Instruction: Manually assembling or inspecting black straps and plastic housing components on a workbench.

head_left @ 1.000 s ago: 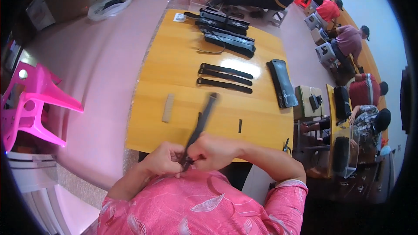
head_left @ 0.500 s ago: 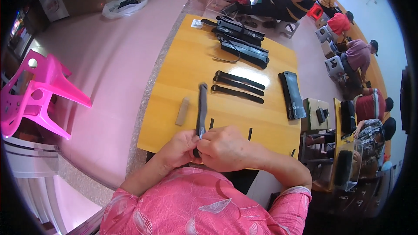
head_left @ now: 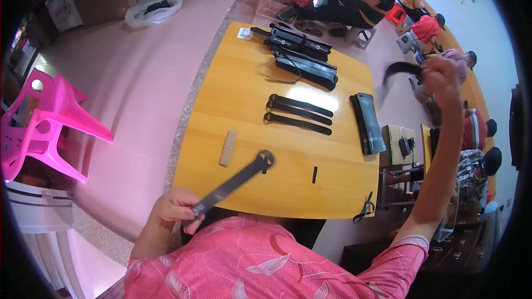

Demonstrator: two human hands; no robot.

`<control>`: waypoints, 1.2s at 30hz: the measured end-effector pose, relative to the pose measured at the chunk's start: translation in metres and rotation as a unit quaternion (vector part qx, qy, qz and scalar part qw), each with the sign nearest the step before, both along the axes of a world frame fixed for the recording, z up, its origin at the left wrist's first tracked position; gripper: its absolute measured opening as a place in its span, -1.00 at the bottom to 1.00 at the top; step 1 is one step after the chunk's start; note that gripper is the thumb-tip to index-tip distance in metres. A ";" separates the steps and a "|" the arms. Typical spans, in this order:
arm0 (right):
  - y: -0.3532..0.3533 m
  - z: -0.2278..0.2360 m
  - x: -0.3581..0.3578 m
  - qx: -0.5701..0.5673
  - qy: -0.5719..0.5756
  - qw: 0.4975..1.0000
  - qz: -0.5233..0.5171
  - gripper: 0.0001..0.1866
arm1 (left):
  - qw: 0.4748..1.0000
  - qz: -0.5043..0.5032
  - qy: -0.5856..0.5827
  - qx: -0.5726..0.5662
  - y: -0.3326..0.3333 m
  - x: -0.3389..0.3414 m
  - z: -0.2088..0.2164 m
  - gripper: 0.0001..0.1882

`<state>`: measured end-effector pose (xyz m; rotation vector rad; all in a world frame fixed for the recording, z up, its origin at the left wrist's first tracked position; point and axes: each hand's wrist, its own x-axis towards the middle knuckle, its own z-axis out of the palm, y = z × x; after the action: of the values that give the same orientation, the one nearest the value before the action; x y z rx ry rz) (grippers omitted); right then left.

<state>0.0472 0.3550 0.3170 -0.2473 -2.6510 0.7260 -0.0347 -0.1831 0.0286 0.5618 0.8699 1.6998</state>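
Observation:
My left hand [head_left: 178, 209] is closed on one end of a dark grey strap [head_left: 228, 185] low at the near left of the table. The strap slants up to the right, and its ring end overlaps a small black strip on the tabletop. Raised high off the table's right side, my right hand [head_left: 442, 80] grips a curved black strap [head_left: 403, 68], blurred by motion. Three black straps with end loops [head_left: 299, 115] lie in a row on the yellow table [head_left: 221, 91]. A second short black strip [head_left: 315, 175] lies nearer me.
Bundled black straps [head_left: 303, 66] are stacked at the far side. A packed bundle [head_left: 370, 124] lies at the right edge, with scissors [head_left: 364, 210] at the near right corner. A tan ridged block [head_left: 227, 148] sits left. A pink stool [head_left: 55, 122] stands left; several people work beyond.
My hands have come apart from their shared hold on the strap. The left moved left and down with it; the right swung up and right, now holding a black strap. The scissors came into view.

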 end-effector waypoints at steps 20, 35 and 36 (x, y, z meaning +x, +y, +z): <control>-0.032 -0.148 -0.044 -0.362 0.095 0.918 -0.131 -0.85 | 0.959 0.248 -0.095 0.095 0.050 -0.004 -0.011 -0.42; -0.038 -0.287 0.045 -0.497 0.011 0.793 -0.352 -0.83 | 0.968 0.229 -0.094 0.033 0.092 -0.005 0.003 -0.24; -0.033 -0.293 0.043 -0.498 0.009 0.794 -0.350 -0.83 | 0.971 0.210 -0.102 0.049 0.092 -0.004 0.004 -0.24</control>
<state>0.0898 0.3220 0.0243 -1.3697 -1.6369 1.6969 -0.0382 -0.0910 0.0326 0.2696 0.7966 2.1503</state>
